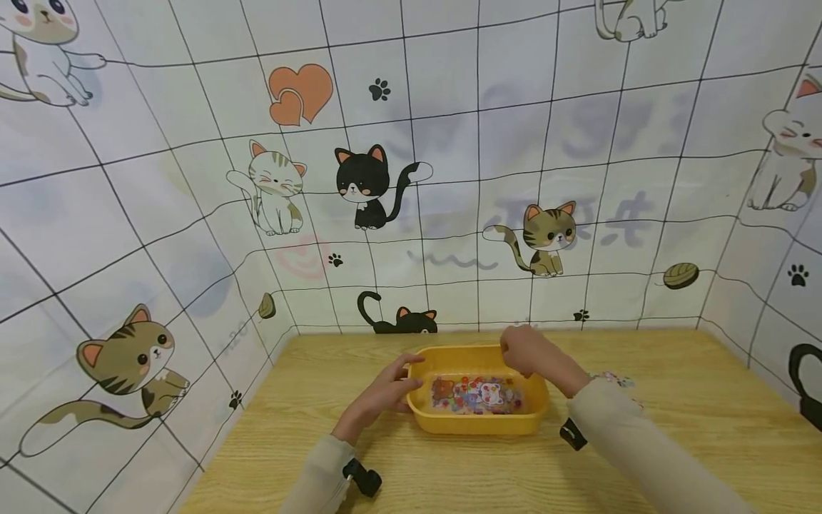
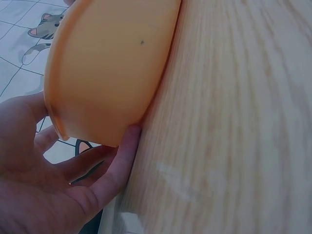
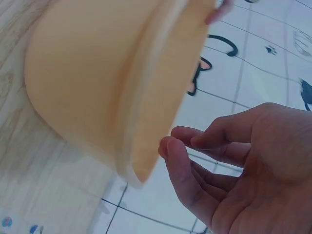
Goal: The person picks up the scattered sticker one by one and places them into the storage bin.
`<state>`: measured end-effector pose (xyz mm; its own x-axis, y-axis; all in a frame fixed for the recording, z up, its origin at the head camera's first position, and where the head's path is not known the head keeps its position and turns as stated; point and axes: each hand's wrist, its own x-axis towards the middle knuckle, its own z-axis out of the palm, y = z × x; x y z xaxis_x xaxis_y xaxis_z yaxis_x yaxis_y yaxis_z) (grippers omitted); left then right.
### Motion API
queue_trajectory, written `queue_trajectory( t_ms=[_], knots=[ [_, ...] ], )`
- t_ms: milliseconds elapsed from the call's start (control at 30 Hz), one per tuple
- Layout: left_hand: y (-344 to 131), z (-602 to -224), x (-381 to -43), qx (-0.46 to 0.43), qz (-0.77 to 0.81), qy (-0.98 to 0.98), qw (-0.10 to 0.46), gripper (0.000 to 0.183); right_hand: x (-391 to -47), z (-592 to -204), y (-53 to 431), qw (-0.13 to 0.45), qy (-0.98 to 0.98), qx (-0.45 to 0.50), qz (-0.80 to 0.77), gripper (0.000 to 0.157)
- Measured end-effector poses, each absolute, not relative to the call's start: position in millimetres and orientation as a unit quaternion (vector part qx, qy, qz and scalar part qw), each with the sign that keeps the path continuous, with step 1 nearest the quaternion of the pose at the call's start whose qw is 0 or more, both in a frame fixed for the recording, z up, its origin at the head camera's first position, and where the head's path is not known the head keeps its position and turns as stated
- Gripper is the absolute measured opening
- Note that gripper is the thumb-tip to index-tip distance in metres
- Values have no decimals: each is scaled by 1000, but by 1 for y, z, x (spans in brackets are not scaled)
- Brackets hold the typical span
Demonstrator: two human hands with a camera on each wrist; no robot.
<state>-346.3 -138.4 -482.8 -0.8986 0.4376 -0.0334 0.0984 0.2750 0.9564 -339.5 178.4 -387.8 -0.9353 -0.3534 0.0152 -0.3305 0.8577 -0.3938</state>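
Note:
A yellow plastic basin (image 1: 478,427) sits on the wooden table, with many small colourful stickers (image 1: 475,395) spread over its bottom, among them a brown bear and a white one. My left hand (image 1: 388,391) grips its left end. In the left wrist view, one fingertip (image 2: 130,134) of that hand meets the outer wall low down, close over the table. My right hand (image 1: 531,350) is above the basin's far right corner. Its fingers are curled, with thumb and forefinger tips together in the right wrist view; nothing shows between them.
More small stickers (image 1: 615,379) lie loose on the table to the right of the basin, partly hidden by the right sleeve (image 1: 632,435). White cloth (image 1: 449,178) with cat drawings and a grid pattern stands behind the table and at both sides.

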Motion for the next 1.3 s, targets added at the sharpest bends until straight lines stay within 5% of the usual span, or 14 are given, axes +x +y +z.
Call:
queue_trajectory(
  t_ms=[167, 767, 1300],
  knots=[
    [-137, -483, -347, 169, 576, 786, 148, 47, -328, -374, 207, 9, 956, -165, -243, 19],
    [-139, -483, -347, 167, 581, 783, 146, 47, -300, -403, 315, -20, 944, -114, -309, 26],
    [-134, -483, -348, 168, 587, 778, 149, 48, -299, -442, 370, -23, 975, -75, -208, 40]
  ],
)
